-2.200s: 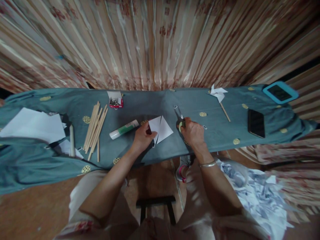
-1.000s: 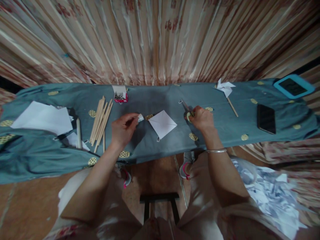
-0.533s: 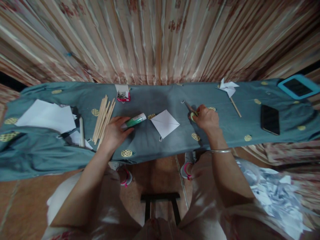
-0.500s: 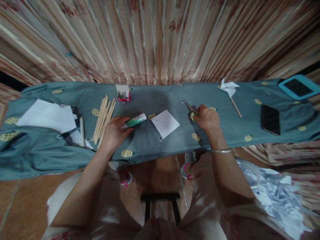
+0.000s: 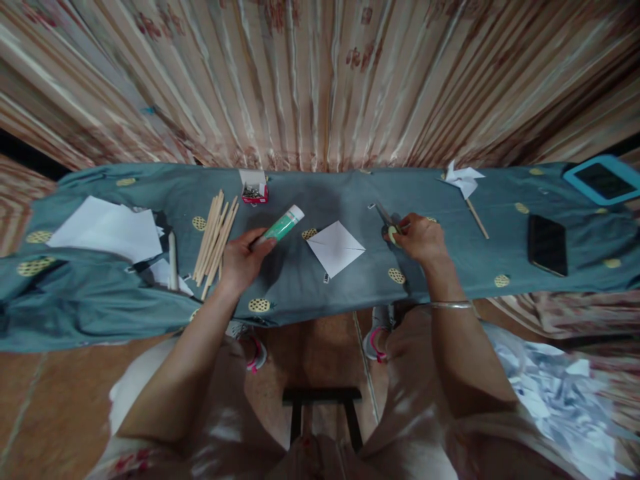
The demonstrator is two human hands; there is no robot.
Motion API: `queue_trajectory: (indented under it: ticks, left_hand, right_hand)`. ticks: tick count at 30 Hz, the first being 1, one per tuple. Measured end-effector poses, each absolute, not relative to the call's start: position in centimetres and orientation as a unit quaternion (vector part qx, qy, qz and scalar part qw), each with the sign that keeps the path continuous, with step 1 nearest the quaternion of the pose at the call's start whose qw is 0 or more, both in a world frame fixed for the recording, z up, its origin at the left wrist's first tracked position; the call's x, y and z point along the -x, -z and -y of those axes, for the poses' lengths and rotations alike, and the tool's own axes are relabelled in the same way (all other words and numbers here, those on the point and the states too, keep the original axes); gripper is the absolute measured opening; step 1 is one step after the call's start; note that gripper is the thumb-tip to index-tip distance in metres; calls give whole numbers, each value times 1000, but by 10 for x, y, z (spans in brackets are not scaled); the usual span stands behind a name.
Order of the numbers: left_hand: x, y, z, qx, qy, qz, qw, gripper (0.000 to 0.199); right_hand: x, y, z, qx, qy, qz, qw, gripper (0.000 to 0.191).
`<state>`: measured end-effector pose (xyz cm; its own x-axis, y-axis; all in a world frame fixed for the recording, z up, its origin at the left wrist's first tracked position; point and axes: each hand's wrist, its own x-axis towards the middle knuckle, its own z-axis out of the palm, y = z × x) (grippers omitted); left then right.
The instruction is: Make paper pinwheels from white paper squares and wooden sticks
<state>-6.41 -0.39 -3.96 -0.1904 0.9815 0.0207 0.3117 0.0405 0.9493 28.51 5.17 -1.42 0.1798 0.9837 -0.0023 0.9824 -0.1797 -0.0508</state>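
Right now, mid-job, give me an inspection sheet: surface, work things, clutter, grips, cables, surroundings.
Surface: blue-green printed cloth, creased at left.
Job's things: glue stick; scissors; white paper square lying between them.
Clutter: wooden sticks, open red box of small metal pieces, white sheets, paper pinwheel, phone, blue-framed device.
Left grip: holds the glue stick.
Right grip: on the scissors' handles.
Cables: nothing seen.
Surroundings: patterned curtain beyond the cloth; crumpled paper at lower right.

Table (image 5: pixel 345 193), L to R: sheets (image 5: pixel 105 227), sticks (image 5: pixel 215 240), paper square (image 5: pixel 336 251), phone (image 5: pixel 547 244).
Box (image 5: pixel 255 193) & pinwheel (image 5: pixel 464 181) nr far edge; glue stick (image 5: pixel 283 227) in L hand (image 5: pixel 243 260), L of square; scissors (image 5: pixel 393 233) in R hand (image 5: pixel 425 240), R of it; tablet (image 5: pixel 603 179) nr far R corner (phone in front).
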Motion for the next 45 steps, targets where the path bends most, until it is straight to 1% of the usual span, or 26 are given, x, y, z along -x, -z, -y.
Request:
queue_trajectory:
  ticks: [3,6,13,19,23,25,27,30,32,34,36,38,40,42,45]
  left_hand:
    - [52,39,3,-445,-506,-580,458,52]
    - [43,36,5,-408,-518,-562,499,56]
    - [33,30,6,-408,-512,-552,516,60]
    - [28,29,6,-419,-511,-543,519,55]
    - [24,26,6,-405,-514,-533,536,54]
    - [22,24,7,-390,-515,-528,551,54]
    - [19,22,7,-371,-517,-519,571,55]
    - [13,20,8,-346,-515,-498,606,52]
    - [9,19,9,-332,-510,-480,632,50]
    - [3,19,9,-323,-505,-459,656,49]
    - [-3,18,10,-318,-499,-436,678,46]
    - [-8,18,11,-316,-488,-415,700,45]
    - [-13,18,12,-317,-472,-401,718,44]
    - [-17,17,12,-319,-459,-395,729,43]
    - [-23,18,12,-320,-449,-393,736,46]
  right_hand:
    - [-283,13,-49,762,6,647,-3,35]
    - [-282,14,-47,760,16,649,-14,36]
    - [-281,11,-48,764,11,644,-27,34]
    - [-281,10,-51,764,1,644,-41,34]
    - [-288,12,-53,756,-34,653,-32,31]
    - [-292,11,-53,750,-52,659,-10,31]
    - [-296,8,-50,752,-47,657,36,29]
    - [-292,3,-44,746,-42,644,161,30]
    - [-280,2,-37,712,-102,643,263,34]
    - [-261,3,-28,639,-241,639,354,39]
    - [-238,6,-18,563,-404,598,403,43]
    - [-216,10,-8,486,-537,542,426,44]
    - [-199,13,0,419,-632,488,433,42]
    - [-188,14,4,385,-687,446,426,41]
    - [-182,15,5,382,-706,399,444,38]
